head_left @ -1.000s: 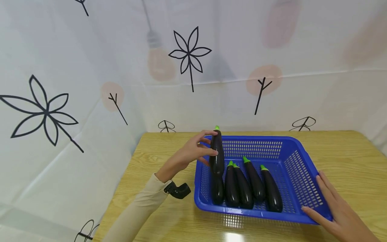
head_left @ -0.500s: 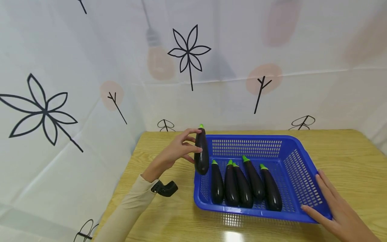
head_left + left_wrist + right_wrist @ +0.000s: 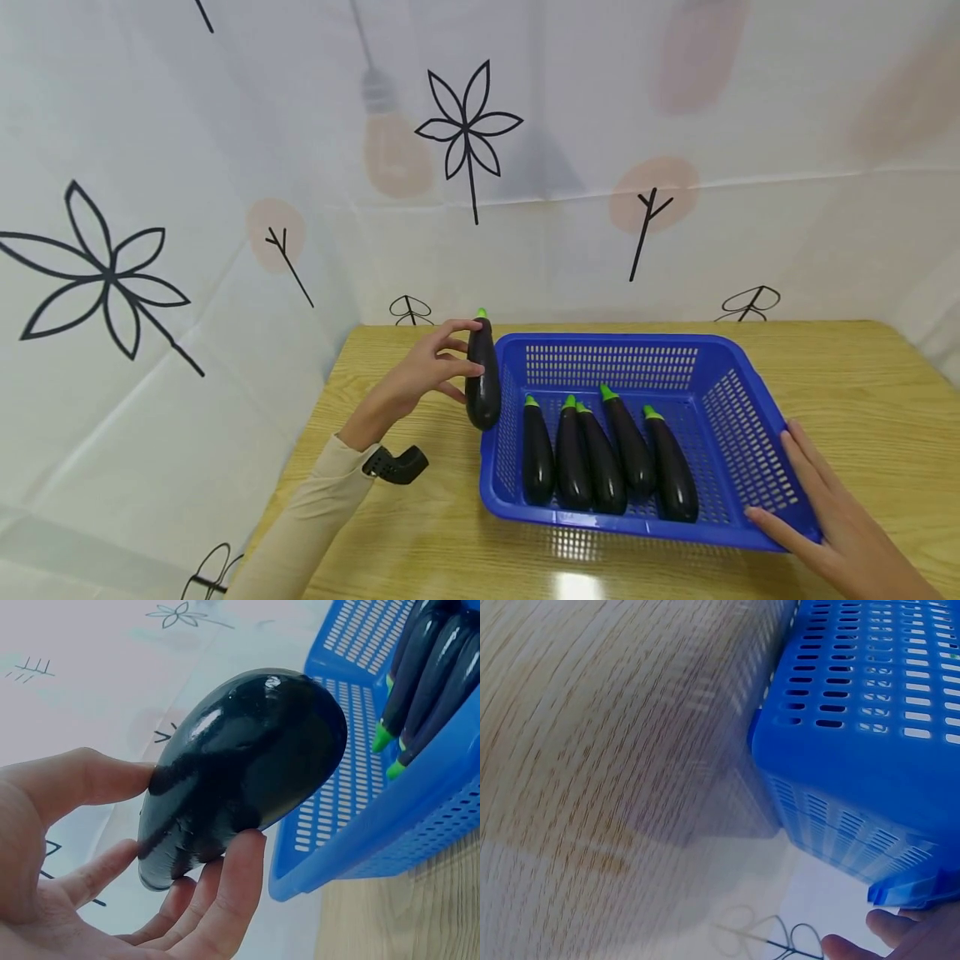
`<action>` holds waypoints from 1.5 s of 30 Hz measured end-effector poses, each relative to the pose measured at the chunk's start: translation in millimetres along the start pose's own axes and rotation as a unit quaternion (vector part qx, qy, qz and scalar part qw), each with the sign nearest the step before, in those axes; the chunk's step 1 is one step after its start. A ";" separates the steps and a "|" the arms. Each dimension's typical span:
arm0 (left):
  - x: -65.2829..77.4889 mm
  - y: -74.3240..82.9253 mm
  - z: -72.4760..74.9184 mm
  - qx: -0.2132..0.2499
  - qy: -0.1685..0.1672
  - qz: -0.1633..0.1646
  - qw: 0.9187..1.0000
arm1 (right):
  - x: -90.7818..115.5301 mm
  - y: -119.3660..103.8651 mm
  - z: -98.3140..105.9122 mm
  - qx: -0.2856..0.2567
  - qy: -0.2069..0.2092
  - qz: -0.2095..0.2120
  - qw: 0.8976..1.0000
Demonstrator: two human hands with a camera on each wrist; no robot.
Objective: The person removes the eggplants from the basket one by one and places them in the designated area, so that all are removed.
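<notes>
My left hand (image 3: 416,371) holds an eggplant (image 3: 483,379) upright, green stem at the top, pinched between thumb and fingers. It overlaps the left rim of a blue plastic basket (image 3: 626,340) in the head view. Close up in the left wrist view, the glossy dark eggplant (image 3: 247,765) tilts with its rounded end toward me. Several more eggplants (image 3: 573,462) lie side by side inside the basket, stems pointing away. At the basket's near right corner, my right hand (image 3: 843,521) grips the rim, its thumb over the front edge and fingers along the right side.
The basket rests on a wood-grain table (image 3: 420,517). White cloth (image 3: 570,250) printed with flowers and twigs hangs behind and to the left. A black wrist device (image 3: 397,465) sits on the left sleeve.
My left hand has carried the eggplant leftward from over the basket's interior to its left rim, uncovering another eggplant lying below. The right hand has stayed at its corner.
</notes>
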State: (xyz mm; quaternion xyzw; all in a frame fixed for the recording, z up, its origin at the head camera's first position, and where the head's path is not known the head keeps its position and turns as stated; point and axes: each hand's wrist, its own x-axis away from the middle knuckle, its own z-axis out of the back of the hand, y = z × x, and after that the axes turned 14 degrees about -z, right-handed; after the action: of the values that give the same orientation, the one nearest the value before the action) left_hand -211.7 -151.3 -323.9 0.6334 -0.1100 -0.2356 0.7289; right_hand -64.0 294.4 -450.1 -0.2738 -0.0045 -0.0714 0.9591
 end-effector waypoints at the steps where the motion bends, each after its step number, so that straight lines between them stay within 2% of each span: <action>1: -0.3 -0.4 1.0 -0.002 0.000 0.001 1.000 | 0.4 0.0 -0.5 -0.003 0.002 0.001 1.000; 10: -2.8 -7.3 12.2 -0.022 0.014 0.014 1.000 | 0.0 -1.6 0.6 -0.006 0.001 0.002 1.000; 20: -3.4 -22.3 22.6 -0.024 0.026 0.027 0.999 | 1.2 -2.5 0.2 -0.006 -0.002 -0.005 1.000; 27: -5.2 -29.0 25.9 -0.028 0.027 0.027 0.999 | 1.0 -2.0 0.1 -0.006 -0.002 -0.009 1.000; 36: -7.2 -41.9 30.8 -0.042 0.033 0.042 0.998 | 2.9 0.7 -2.9 -0.016 0.007 0.004 1.000; 45: -7.9 -53.9 33.8 -0.063 0.045 0.055 0.996 | 2.0 -2.5 -0.2 -0.014 0.003 -0.002 1.000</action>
State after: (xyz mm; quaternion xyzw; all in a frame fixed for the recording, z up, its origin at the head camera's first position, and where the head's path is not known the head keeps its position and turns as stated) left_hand -245.1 -181.7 -369.6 0.5895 -0.0967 -0.1733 0.7830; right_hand -62.4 292.0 -449.0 -0.2873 -0.0009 -0.0743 0.9549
